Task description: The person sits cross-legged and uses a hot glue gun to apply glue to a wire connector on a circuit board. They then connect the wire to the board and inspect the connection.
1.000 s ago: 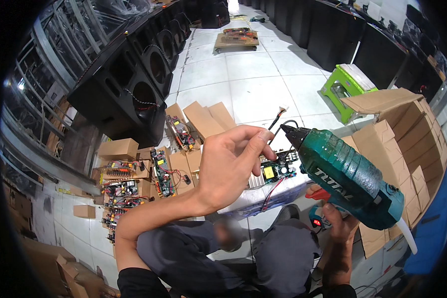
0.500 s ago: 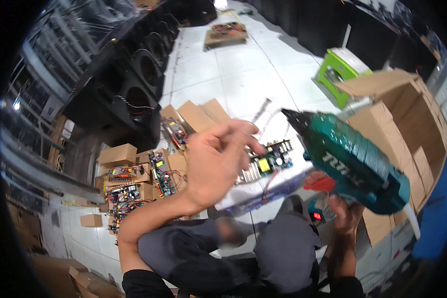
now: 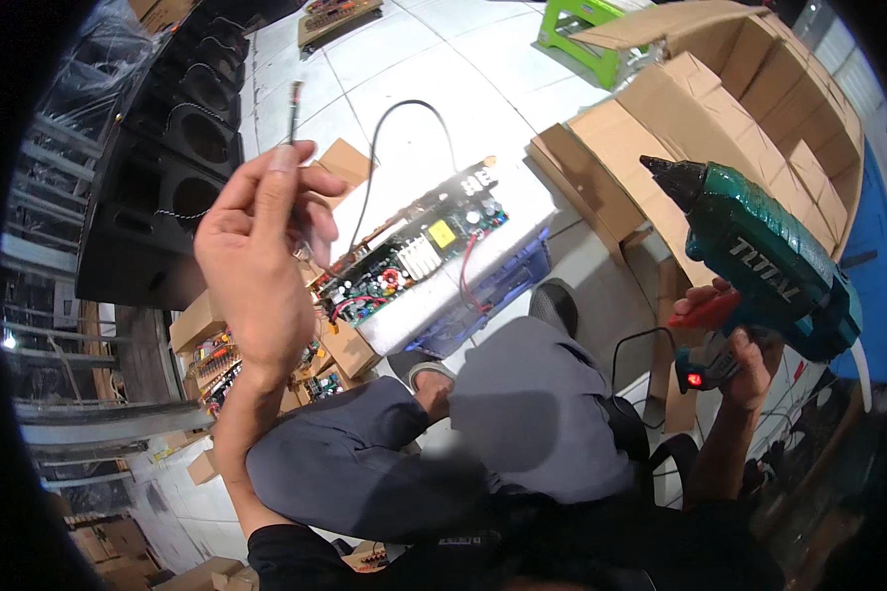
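Far out beyond the left hand (image 3: 256, 266) stand black speaker cabinets (image 3: 168, 187), and below that hand small open cardboard boxes (image 3: 212, 345) hold circuit boards, set within easy reach. The left hand is raised, its thumb and fingers pinched on the end of a thin black wire (image 3: 294, 108), which sticks up past the fingertips; lifted like this, the wire end sits in plain sight. The wire's loop (image 3: 404, 108) curves down to the right of that hand toward a long green circuit board (image 3: 414, 256), which lies flat on a white slab over a blue crate (image 3: 493, 286), just ahead of the person's grey-trousered knees (image 3: 522, 414). Between the hands, folded cardboard sheets (image 3: 601, 167) lie on the tiled floor. The right hand (image 3: 739, 355) is clenched around the grip of a green hot glue gun (image 3: 769, 256), a finger on its red trigger, nozzle aimed up and leftward, away from the body. Behind that hand a large open carton (image 3: 759, 89) stands.
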Available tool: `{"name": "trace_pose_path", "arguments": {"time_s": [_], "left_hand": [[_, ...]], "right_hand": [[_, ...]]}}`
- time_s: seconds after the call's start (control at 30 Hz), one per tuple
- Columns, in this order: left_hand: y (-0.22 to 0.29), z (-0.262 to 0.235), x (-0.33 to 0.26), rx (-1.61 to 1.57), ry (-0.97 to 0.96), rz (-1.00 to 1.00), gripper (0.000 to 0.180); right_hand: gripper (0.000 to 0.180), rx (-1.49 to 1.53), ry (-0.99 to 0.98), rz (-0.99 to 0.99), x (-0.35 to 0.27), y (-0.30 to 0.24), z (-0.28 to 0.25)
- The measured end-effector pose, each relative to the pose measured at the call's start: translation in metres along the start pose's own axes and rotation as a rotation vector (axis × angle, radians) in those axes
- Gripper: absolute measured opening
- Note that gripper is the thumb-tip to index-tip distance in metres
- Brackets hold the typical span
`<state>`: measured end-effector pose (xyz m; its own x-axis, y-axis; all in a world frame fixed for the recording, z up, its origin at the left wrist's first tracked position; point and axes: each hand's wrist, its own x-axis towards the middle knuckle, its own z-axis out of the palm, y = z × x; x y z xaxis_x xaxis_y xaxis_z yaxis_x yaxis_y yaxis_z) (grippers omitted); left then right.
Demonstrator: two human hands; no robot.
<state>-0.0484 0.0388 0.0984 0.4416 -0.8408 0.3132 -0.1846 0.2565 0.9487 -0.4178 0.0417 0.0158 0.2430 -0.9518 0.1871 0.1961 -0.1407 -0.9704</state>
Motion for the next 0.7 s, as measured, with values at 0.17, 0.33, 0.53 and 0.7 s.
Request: {"name": "trace_pose_path", "arguments": {"time_s": [0.17,0.33,0.53,0.7], "left_hand": [[-0.002,-0.003,0.005,0.017,-0.008,-0.005,0.028],[-0.008,-0.014,0.012,0.329,-0.054,0.109,0.037],[-0.022,-0.055,0.027,0.238,-0.165,0.140,0.043],[-0.026,-0.046,0.034,0.188,-0.268,0.166,0.041]], "right_hand": [[0.059,0.110,0.212,0.090,-0.034,-0.011,-0.025],[0.065,0.155,0.315,0.141,-0.117,-0.018,-0.124],[0.056,0.381,0.316,0.151,-0.207,-0.043,-0.217],[0.049,0.118,0.949,0.379,-0.261,-0.012,-0.232]]}}
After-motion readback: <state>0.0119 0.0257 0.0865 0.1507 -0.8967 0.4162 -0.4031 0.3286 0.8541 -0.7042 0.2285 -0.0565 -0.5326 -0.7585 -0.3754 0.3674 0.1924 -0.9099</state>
